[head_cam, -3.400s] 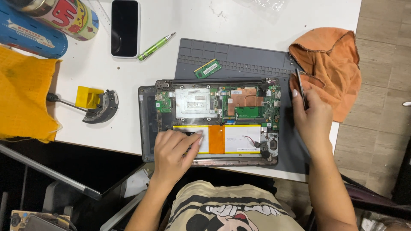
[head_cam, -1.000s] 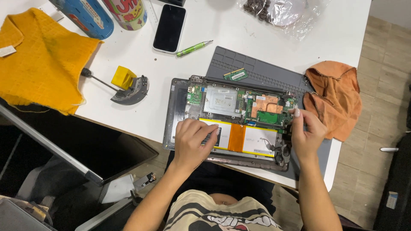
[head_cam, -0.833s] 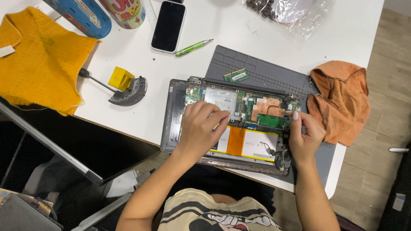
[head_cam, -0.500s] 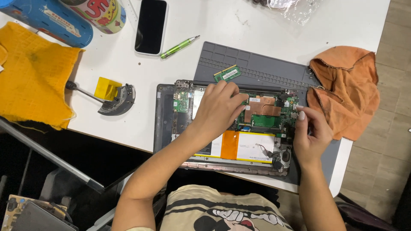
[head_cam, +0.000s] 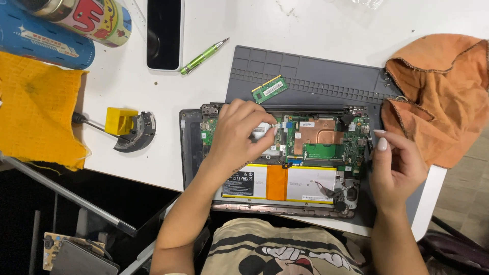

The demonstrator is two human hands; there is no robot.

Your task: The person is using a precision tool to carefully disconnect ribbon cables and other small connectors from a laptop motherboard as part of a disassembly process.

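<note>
Over the opened laptop, our left hand has its fingers pinched on a thin, fragile-looking metal plate; our right hand hovers, fingers loosely curled

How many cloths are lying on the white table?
2: a yellow cloth at the left edge and an orange cloth at the right, beside the grey mat. None seem hidden.

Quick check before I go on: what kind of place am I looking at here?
Probably an electronics repair bench: an opened laptop with its board bared lies on a grey work mat on a white table, a loose memory module beside it.
</note>
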